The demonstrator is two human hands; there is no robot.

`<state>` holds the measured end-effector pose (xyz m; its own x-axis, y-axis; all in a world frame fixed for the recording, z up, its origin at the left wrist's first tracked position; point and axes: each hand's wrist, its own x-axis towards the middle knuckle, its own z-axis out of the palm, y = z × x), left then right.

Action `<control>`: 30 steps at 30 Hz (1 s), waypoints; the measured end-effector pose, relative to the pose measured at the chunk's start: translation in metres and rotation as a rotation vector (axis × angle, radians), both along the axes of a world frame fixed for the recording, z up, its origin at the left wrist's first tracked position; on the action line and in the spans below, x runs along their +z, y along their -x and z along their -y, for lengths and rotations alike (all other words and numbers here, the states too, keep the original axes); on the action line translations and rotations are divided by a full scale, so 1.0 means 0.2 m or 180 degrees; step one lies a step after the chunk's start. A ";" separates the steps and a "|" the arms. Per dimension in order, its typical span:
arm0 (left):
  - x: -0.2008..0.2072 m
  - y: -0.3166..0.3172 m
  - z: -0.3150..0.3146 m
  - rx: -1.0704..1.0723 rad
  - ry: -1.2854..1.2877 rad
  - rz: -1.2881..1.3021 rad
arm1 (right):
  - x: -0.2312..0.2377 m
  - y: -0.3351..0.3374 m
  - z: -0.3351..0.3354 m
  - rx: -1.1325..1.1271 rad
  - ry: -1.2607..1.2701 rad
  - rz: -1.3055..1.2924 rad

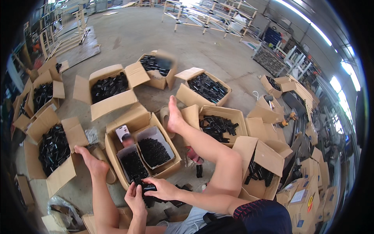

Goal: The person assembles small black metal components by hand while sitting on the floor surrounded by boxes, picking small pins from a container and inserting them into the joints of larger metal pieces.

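Grey concrete floor (124, 41) of a cluttered workshop carries a ring of open brown cardboard boxes filled with black pieces, among them a tall-flapped box at the left (62, 177) and a wide-flapped box farther back (111, 105); they curve around the seated person, probably so that the contents stay within reach. Nearest, between the bare feet, stands a large brown cardboard box (134, 117) with two grey rectangular inner bins (161, 134), which seem to keep two lots of small black parts apart. A pale-backed phone (121, 132) sits at its far left corner, seemingly to stay clear of the parts. Just at this box's near edge, the small black plastic piece (149, 187) is held between both hands, likely gripped from two sides for steadiness. The left hand (135, 199) is nearly closed, fingertips pinching the piece's left end; the right hand (163, 190) is narrowed too, its thumb and fingers bent around the other end. Exact fingertip contact is too small to tell.
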<state>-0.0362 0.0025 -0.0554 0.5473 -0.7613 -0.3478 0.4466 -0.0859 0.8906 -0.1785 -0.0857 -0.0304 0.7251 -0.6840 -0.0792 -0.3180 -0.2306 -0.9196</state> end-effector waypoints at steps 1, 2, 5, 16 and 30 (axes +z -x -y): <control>0.01 0.01 0.00 -0.0104 -0.0063 -0.0042 | -0.01 0.03 0.01 0.0099 0.0138 -0.0001; 0.02 0.03 0.00 -0.0254 -0.0207 -0.0148 | 0.00 0.08 0.02 0.0124 0.0164 -0.0042; 0.03 0.05 -0.01 -0.0658 -0.0496 -0.0481 | 0.03 0.18 0.05 0.0239 0.0148 -0.0169; 0.03 0.07 0.03 -0.2143 -0.0509 -0.1503 | 0.00 0.35 0.22 -0.0044 -0.1770 0.0057; -0.07 0.08 -0.03 -0.2080 -0.0865 -0.1922 | -0.04 0.33 0.17 -0.0391 -0.1745 0.0065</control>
<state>-0.0521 0.0089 -0.0701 -0.2934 -0.7051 -0.6455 0.6172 -0.6554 0.4354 -0.2449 -0.1196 -0.0394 0.6479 -0.6261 -0.4339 -0.2934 0.3206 -0.9007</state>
